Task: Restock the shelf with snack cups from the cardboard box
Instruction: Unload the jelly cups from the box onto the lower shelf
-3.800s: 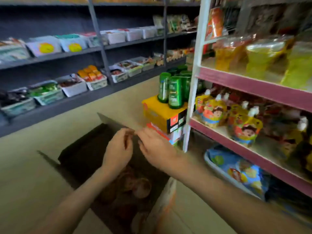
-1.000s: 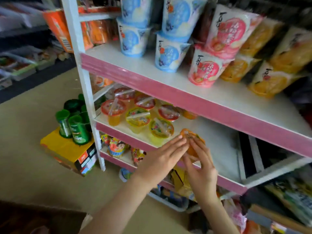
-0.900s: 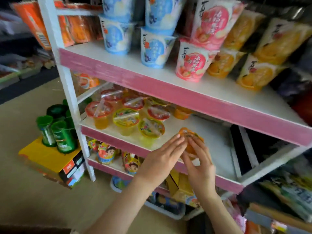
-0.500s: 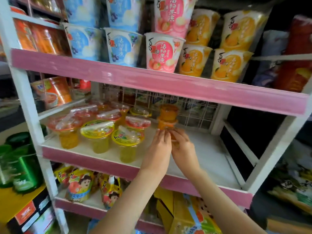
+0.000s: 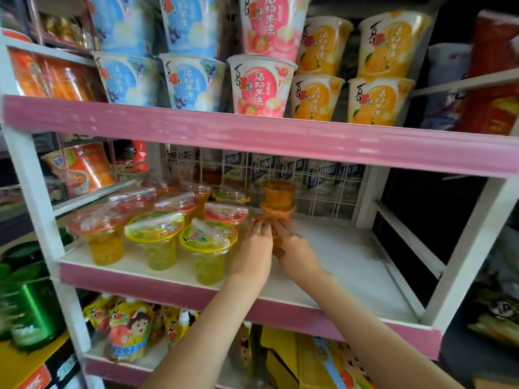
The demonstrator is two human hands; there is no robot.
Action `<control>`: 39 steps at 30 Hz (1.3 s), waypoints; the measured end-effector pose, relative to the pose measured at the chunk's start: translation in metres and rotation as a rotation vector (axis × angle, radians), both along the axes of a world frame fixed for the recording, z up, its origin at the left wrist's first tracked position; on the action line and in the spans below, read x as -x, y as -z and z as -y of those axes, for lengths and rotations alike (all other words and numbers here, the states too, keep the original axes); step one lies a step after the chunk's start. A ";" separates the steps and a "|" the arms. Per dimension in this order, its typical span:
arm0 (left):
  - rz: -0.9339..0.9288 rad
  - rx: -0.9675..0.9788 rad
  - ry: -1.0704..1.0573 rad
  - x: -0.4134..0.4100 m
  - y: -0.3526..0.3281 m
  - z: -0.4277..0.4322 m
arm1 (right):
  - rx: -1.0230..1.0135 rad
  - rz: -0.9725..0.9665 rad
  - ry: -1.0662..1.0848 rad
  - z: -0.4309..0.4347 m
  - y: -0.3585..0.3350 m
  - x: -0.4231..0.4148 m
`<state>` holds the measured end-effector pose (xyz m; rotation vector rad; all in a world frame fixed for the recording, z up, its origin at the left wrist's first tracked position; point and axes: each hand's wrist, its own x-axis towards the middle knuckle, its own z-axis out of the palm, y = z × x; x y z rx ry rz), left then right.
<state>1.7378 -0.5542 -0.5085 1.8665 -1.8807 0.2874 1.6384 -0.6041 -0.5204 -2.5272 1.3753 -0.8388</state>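
Head view: placing step. Left hand (image 5: 254, 248) and right hand (image 5: 296, 249), fingers (image 5: 259, 224) clamped on cup (image 5: 276, 240), seat it on shelf (image 5: 337, 248) just before stack (image 5: 279, 196). Next: release without toppling stack.

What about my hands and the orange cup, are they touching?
Touching. Head view: left hand and right hand hold the orange cup between them.
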 end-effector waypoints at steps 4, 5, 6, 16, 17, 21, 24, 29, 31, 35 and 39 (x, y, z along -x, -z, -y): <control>-0.049 -0.044 0.028 0.007 -0.012 -0.025 | 0.003 -0.140 0.153 -0.028 -0.010 0.005; -0.071 -0.035 0.060 0.010 -0.015 -0.041 | 0.048 -0.141 0.172 -0.043 -0.017 0.009; -0.115 -0.010 0.106 0.013 -0.014 -0.059 | 0.132 -0.096 0.163 -0.060 -0.021 0.012; -0.209 0.271 0.105 -0.062 0.034 -0.210 | 0.508 0.243 -0.295 -0.195 0.002 -0.053; -0.203 0.275 0.044 -0.076 0.042 -0.221 | 0.501 0.270 -0.377 -0.204 0.010 -0.070; -0.185 0.282 -0.181 -0.135 0.075 -0.278 | 0.314 0.341 -0.683 -0.238 0.040 -0.152; -0.170 0.189 -0.415 -0.176 0.104 -0.329 | 0.133 0.328 -0.849 -0.275 0.062 -0.221; -0.195 -0.058 -0.714 -0.206 0.170 -0.403 | -0.158 0.090 -1.046 -0.341 0.126 -0.281; -0.195 -0.173 -0.749 -0.208 0.193 -0.424 | -0.263 -0.061 -1.100 -0.353 0.163 -0.280; -0.295 -0.343 -0.744 -0.215 0.223 -0.455 | -0.324 -0.464 -1.135 -0.346 0.207 -0.250; -0.374 -0.377 -0.785 -0.218 0.237 -0.472 | -0.277 -0.600 -1.076 -0.325 0.241 -0.198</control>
